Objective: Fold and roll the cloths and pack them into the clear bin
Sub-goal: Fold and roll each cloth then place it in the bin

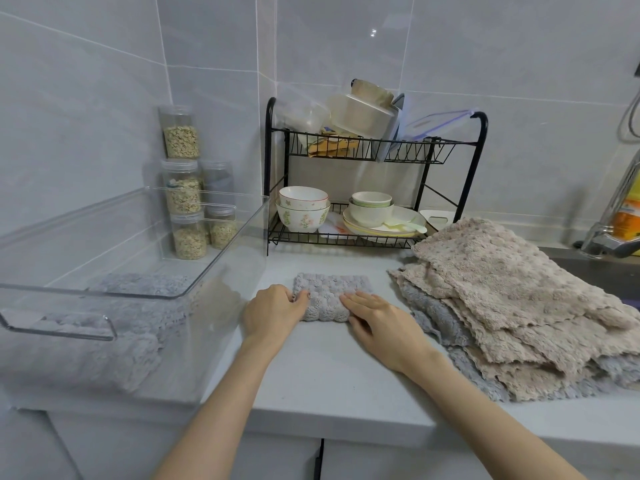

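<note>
A gray cloth (330, 296) is lying folded in the middle of the counter (329, 372), nearer the back wall than the front edge. Its near side is looking thick and round, like the start of a roll. Two bare arms are reaching in from the front edge of the counter and slanting toward each other. The left hand (272, 310) is sitting palm down at the left end of the cloth. Its fingers are bending and its fingertips are curling onto the cloth's left edge, so it is gripping the cloth there. The right hand (375, 318) is lying on the right part of the cloth. Its fingers are staying straight and close together, pressing flat on top and grabbing nothing. The clear bin (221, 271) is standing on the left end of the counter, just beside the left hand. Fluffy gray cloths (138, 323) are lying in the bottom of it. A pile of cloths (502, 306) is sitting on the right end of the counter, near the right arm, with beige ones on top and gray ones peeking out below. A black dish rack (374, 150) is standing at the back edge, holding bowls (301, 209) and plates. Jars (181, 188) of grain are standing stacked in the back left corner, behind the bin. A tap (602, 237) is showing at the far right.
</note>
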The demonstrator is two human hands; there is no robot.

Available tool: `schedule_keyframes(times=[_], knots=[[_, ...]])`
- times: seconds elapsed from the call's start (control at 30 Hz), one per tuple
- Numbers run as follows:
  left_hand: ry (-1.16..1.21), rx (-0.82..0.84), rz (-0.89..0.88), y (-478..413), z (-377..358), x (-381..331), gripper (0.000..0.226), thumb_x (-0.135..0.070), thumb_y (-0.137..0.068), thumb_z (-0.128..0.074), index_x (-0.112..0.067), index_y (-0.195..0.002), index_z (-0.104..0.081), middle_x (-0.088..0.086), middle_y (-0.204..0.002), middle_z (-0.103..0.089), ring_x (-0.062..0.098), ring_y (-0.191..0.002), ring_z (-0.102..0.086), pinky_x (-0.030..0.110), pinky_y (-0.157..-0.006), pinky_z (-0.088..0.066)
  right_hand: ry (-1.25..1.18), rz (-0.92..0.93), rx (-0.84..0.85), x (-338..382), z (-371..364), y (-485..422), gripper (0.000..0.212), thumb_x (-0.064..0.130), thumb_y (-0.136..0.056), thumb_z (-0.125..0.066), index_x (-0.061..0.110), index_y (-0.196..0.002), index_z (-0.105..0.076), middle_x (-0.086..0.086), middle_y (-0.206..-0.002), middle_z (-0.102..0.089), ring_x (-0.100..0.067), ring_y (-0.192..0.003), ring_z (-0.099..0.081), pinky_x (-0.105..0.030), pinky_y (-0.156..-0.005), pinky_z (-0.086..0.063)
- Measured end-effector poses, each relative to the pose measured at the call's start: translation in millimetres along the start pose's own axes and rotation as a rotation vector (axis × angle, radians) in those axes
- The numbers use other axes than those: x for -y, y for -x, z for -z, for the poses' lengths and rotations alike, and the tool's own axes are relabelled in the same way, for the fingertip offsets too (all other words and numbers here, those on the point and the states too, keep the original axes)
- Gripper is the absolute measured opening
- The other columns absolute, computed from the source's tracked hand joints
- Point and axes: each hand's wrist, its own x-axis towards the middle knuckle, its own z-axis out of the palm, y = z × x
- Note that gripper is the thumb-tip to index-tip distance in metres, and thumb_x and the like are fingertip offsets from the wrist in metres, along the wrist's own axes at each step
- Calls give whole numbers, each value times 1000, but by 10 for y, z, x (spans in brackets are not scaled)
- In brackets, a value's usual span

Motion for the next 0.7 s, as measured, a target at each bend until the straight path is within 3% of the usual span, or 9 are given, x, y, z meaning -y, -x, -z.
schedule_keyframes(times=[0.17,0.23,0.33,0.4,0.53,0.7], knots=[[-7,-65,-44,23,-9,25,36,-52,-88,-52,-16,-88,-54,0,-87,-66,26,-86,-62,32,-67,-49,0,-43,77,-105,15,27,46,35,-97,-43,27,-142,-43,11,-147,-41,-8,-139,-32,-32,-111,-35],[21,-133,-158,42,-18,39,29,-43,-89,-54,-15,-96,-50,2,-93,-61,24,-89,-58,35,-66,-49,-40,-31,69,-105,17,39,46,32,-97,-45,24,-142,-43,9,-147,-42,-9,-139,-33,-29,-113,-31],[57,-215,-440,95,-20,34,10,-21,-86,-59,-20,-96,-60,-2,-97,-53,21,-94,-51,36,-69,-48,-118,-11,62,-106,59,78,48,23,-96,-48,22,-143,-42,9,-146,-42,-10,-138,-33,-19,-114,-22],[74,-161,-552,137,-16,47,18,-18,-82,-55,-23,-95,-66,-8,-100,-57,18,-98,-52,35,-80,-46,-168,-16,76,-108,89,92,51,17,-94,-48,20,-144,-41,8,-147,-41,-10,-137,-31,-15,-112,-16],[38,47,-563,173,29,133,44,-31,-77,-52,-31,-121,-57,-15,-122,-53,8,-114,-46,29,-98,-37,-246,-72,107,-106,111,83,56,11,-89,-49,22,-143,-40,7,-145,-41,-10,-136,-31,-16,-111,-18],[206,121,-480,77,-5,195,42,-17,-79,-60,-36,-116,-59,-12,-115,-58,13,-108,-53,36,-94,-44,-293,-148,100,-161,122,53,54,8,-88,-48,25,-140,-44,3,-130,-52,-15,-123,-41,-24,-102,-31]])
